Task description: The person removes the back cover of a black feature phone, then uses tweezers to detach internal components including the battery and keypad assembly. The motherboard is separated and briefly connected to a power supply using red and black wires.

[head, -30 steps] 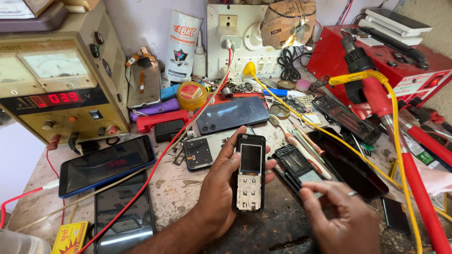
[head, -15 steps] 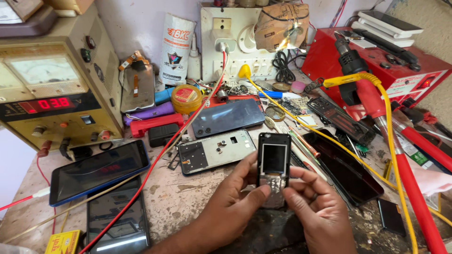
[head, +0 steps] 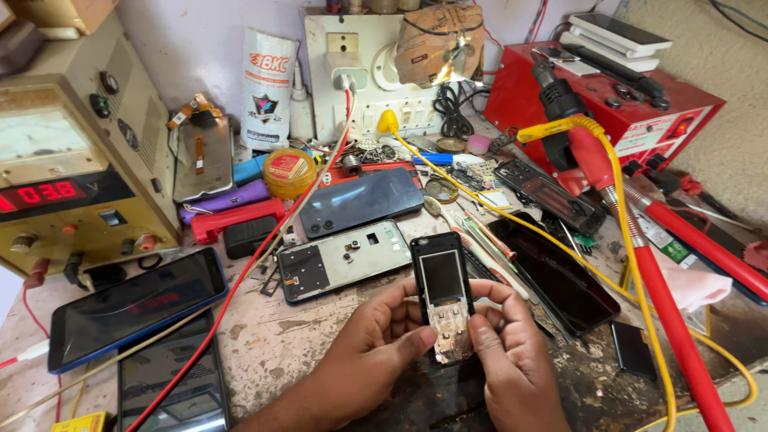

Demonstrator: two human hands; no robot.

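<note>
Gripping a small keypad phone (head: 442,296) upright above the near worktop (head: 280,344), left hand (head: 376,344) and right hand (head: 508,352) close around its exposed lower half, opened smartphone (head: 340,260) lying just left.

White pouch (head: 268,88) at back wall, red-lit display (head: 44,194) far left (on beige box), yellow-lidded tin (head: 289,172), small blank phone screen (head: 442,277).

Left hand (head: 376,340) and right hand (head: 504,352) close together, palms inward; fingers curled, thumbs forward, forearms low

power supply (head: 76,172) left | red station (head: 632,104) right | dark phone (head: 360,200) | bare frame (head: 344,260) | blue-edged phone (head: 132,308)
</note>
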